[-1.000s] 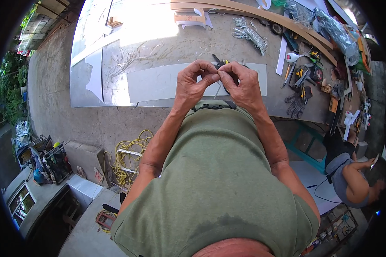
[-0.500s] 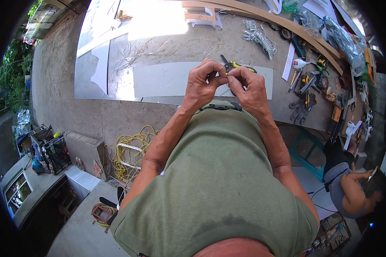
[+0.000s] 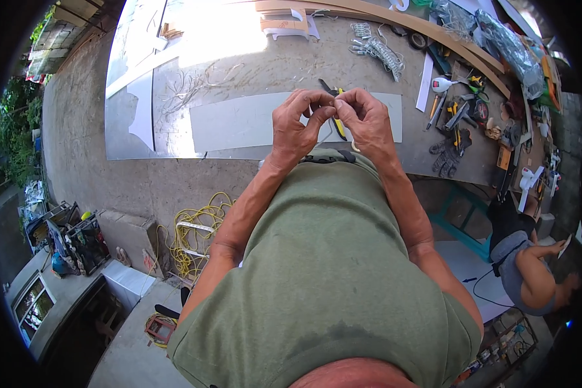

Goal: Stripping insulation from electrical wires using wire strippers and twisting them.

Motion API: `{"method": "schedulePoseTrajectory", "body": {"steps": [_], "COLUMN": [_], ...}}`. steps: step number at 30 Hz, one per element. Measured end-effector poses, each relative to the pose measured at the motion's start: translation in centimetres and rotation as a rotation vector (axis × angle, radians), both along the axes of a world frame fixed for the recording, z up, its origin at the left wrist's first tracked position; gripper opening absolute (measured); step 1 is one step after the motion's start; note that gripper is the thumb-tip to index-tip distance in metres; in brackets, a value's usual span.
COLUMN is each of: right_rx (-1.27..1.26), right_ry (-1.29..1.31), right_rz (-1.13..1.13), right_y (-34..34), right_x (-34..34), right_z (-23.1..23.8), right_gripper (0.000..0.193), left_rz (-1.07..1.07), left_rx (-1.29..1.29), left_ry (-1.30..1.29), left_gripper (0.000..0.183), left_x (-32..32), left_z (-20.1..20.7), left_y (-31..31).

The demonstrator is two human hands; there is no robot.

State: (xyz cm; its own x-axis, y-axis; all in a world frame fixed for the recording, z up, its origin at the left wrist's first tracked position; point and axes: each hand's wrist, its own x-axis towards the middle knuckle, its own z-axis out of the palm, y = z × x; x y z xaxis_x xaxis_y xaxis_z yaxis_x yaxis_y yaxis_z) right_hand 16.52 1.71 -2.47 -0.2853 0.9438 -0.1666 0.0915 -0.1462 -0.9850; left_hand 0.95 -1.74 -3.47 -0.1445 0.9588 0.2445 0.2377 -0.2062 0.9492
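In front of my waist, over the near edge of a work table, my left hand (image 3: 295,124) and my right hand (image 3: 370,124) meet at the fingertips. Thumb and forefinger of each are closed in a pinch on what looks like a thin pale wire (image 3: 330,134); a length of it hangs below the fingers, and the pinched part is hidden. Behind the fingers lie yellow-and-black pliers (image 3: 341,132), partly covered by my right hand. They rest on a long pale grey sheet (image 3: 239,123).
A bundle of white cord (image 3: 383,54), dark gloves (image 3: 451,155), screwdrivers and other tools lie to the right. Long brown strips (image 3: 427,40) cross the far side. Yellow cable (image 3: 197,242) is heaped on the ground at left. Another person (image 3: 530,271) is at lower right.
The view has shifted a little. My right thumb and fingers have drawn closer together at the pinch. The pliers' right-hand handle, visible before, is now behind my right hand.
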Motion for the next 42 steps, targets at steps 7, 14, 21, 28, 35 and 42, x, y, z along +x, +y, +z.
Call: {"method": "schedulePoseTrajectory", "body": {"steps": [7, 14, 21, 28, 35, 42], "right_rx": [0.187, 0.367, 0.198, 0.129, 0.102, -0.145], "right_ry": [-0.19, -0.219, -0.155, -0.081, -0.037, 0.212], "right_rz": [0.059, -0.054, -0.041, 0.004, 0.004, -0.071], "right_y": [-0.2, -0.6, -0.8, -0.9, -1.0, -0.2], "right_x": [-0.5, -1.2, 0.0, 0.1, 0.4, 0.5], "right_z": [0.8, 0.1, 0.7, 1.5, 0.7, 1.0], "right_gripper": [0.012, 0.009, 0.007, 0.008, 0.009, 0.01], "left_rz": [-0.009, 0.055, 0.1, 0.095, 0.109, -0.157], "left_rx": [0.132, -0.094, -0.241, -0.282, -0.303, -0.274], "left_ry": [0.321, -0.018, -0.207, -0.372, -0.454, -0.92], "left_gripper": [0.01, 0.008, 0.012, 0.016, 0.014, 0.044], "left_x": [-0.9, 0.1, -0.3, -0.8, -1.6, -0.5], "left_z": [0.0, -0.7, -0.6, -0.9, -2.4, -2.2], "left_y": [-0.1, -0.5, -0.7, -0.3, -0.3, 0.2]}}
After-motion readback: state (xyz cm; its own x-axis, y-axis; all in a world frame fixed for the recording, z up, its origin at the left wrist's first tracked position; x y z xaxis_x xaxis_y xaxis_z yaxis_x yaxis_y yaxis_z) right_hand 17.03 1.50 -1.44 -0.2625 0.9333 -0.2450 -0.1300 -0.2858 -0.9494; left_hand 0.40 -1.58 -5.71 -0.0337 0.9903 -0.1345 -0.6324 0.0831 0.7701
